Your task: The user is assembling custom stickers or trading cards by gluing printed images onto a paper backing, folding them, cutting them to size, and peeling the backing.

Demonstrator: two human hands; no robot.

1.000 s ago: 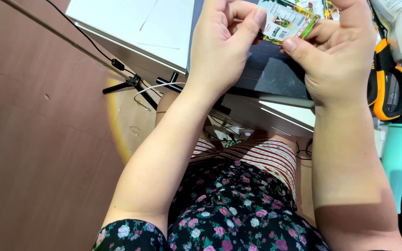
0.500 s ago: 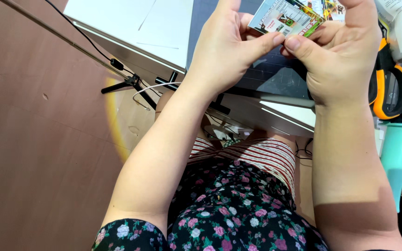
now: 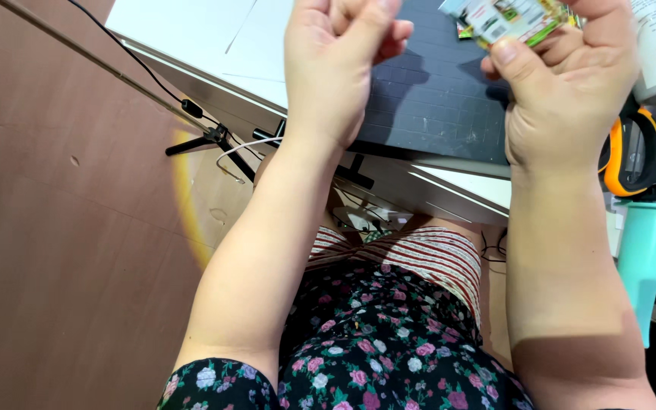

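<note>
The right hand [image 3: 567, 91] pinches a small printed packet [image 3: 506, 17] above the far edge of the dark cutting mat [image 3: 434, 106]. The left hand [image 3: 339, 64] is loosely curled, holding nothing. A firm grip near the packet's edge seems best.

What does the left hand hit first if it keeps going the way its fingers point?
Probably the dark gridded cutting mat: the left hand points up-frame over it, fingers curled. The height above the mat is unclear from this view.

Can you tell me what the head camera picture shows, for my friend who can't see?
A person's right hand holds a small colourful packet above a dark grid cutting mat. Their left hand is raised beside it, apart from it.
</note>
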